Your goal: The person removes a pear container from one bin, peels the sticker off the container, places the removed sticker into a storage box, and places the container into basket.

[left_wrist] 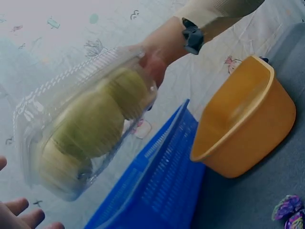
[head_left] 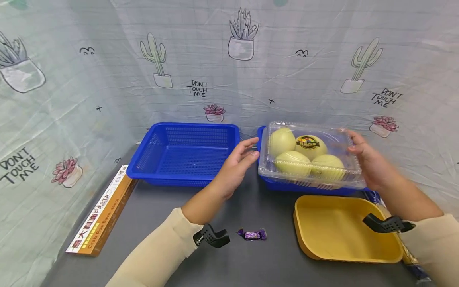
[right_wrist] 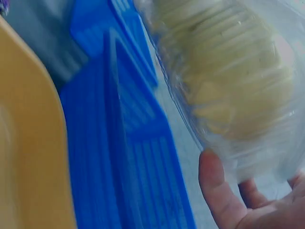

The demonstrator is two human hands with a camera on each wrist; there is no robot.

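A clear plastic clamshell box (head_left: 344, 139) of several pale yellow-green round fruits (head_left: 293, 162) hangs tilted over the right blue basket (head_left: 312, 188). My right hand (head_left: 373, 163) grips the box by its right end, thumb and fingers at the edge in the right wrist view. Just off the box's left end, my left hand (head_left: 236, 167) has its fingers spread, and a gap shows between them and the plastic in the left wrist view. The box covers most of the basket beneath it in the head view.
Another blue basket (head_left: 183, 159) stands at the back left. A yellow tub (head_left: 344, 231) sits front right, partly over a dark blue packet (head_left: 412, 263). One purple-wrapped candy (head_left: 252, 234) lies at front centre. Along the left side lies a pasta box (head_left: 102, 211). A printed curtain (head_left: 272, 79) surrounds the table.
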